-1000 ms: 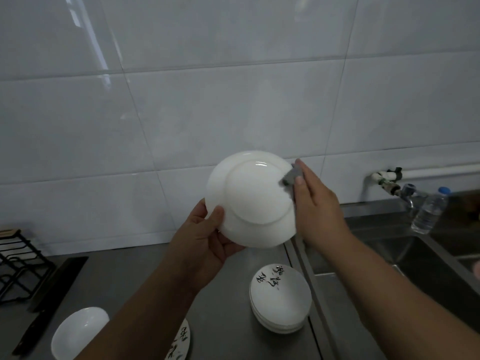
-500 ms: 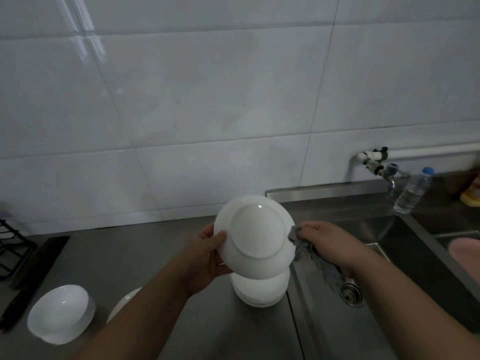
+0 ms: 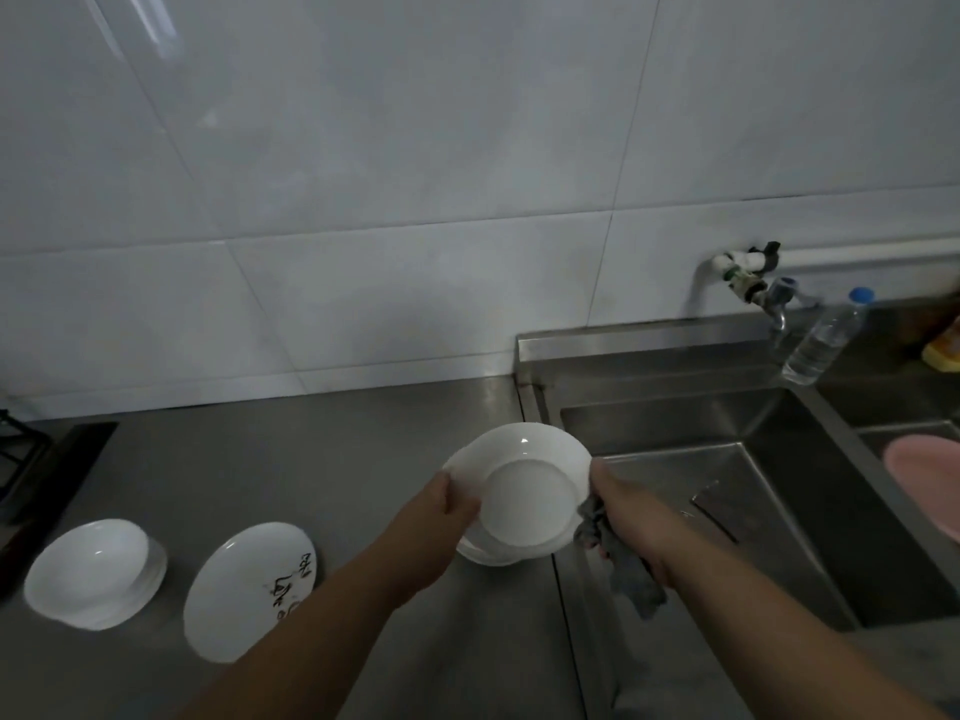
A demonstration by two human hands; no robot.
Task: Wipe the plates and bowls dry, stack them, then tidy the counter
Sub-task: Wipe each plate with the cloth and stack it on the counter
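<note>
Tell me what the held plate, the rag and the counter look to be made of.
The plate looks like glazed ceramic or porcelain: glossy white, with a bright highlight near its rim. The rag is soft cloth, grey and matte, hanging in limp folds. The counter is probably stainless steel: grey, brushed, with dull reflections.

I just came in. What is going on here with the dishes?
A person is drying dishes at a steel counter. The left hand holds a white dish, underside up, over a small stack of dishes beside the sink; whether it touches the stack is unclear. The right hand grips a grey cloth at the dish's rim. Further left on the counter lie a plate with black writing and a pile of white bowls.
</note>
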